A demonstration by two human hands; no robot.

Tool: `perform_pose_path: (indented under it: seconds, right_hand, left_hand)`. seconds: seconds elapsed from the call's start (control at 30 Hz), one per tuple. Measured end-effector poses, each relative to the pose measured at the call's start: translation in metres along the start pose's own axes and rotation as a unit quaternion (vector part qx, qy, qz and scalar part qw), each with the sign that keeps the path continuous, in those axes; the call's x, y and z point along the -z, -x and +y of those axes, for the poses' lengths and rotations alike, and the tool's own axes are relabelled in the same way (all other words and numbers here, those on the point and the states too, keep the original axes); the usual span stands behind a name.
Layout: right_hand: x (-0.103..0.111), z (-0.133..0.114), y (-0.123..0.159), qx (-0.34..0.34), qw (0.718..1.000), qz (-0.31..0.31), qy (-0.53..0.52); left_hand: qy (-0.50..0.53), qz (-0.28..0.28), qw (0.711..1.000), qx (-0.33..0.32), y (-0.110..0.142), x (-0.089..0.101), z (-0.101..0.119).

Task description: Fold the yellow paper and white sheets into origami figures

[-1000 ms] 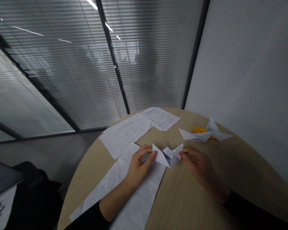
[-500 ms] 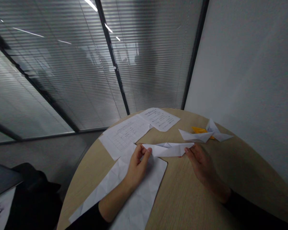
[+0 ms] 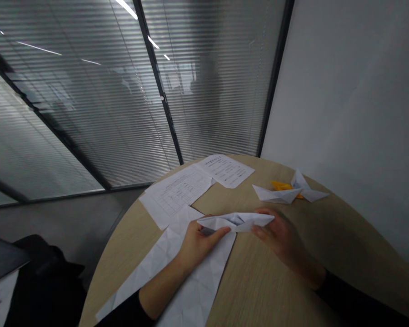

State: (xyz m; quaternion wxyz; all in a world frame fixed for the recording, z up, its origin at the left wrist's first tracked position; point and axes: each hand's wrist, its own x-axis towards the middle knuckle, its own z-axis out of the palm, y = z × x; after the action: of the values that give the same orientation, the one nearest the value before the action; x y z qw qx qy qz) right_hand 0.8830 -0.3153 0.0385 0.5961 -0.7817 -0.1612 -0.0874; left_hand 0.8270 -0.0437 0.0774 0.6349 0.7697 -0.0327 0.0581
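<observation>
While narrow grips pinch it, a paper boat [image 3: 235,221] spans left hand [image 3: 198,247] to right hand [image 3: 280,236].

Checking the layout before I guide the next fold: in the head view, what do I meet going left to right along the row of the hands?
creased white paper sheet → left hand → folded white paper → right hand

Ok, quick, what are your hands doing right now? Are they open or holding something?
Left hand: closed, holding the left end of the folded white paper.
Right hand: closed, holding the paper's right end, slightly blurred.
</observation>
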Motion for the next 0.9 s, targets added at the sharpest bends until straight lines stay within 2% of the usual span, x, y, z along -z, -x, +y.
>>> perform_pose_path:
  seconds: [0.13,0.3,0.47,0.63,0.77,0.9]
  right_hand:
    - [0.002,-0.009,0.002,-0.022,0.997,-0.052,0.044]
    - [0.002,-0.011,0.002,-0.026,0.997,-0.013,0.073]
    - [0.006,-0.003,0.000,-0.027,0.996,-0.015,0.082]
    - [0.013,0.009,0.006,-0.055,0.995,-0.014,0.081]
    - [0.024,0.019,0.007,-0.037,0.994,0.021,0.101]
    - [0.048,0.035,-0.002,0.008,0.991,0.053,0.121]
  left_hand:
    - [-0.004,-0.013,1.000,-0.003,0.001,0.001,-0.001]
    - [0.011,-0.028,1.000,0.008,0.001,0.000,0.000]
    - [0.010,-0.029,0.999,0.013,0.001,-0.001,0.006]
    - [-0.040,-0.007,0.999,-0.013,0.000,0.002,0.004]
    - [-0.083,0.004,0.995,-0.048,-0.002,0.004,-0.004]
    - [-0.114,0.008,0.989,-0.093,-0.006,0.006,-0.008]
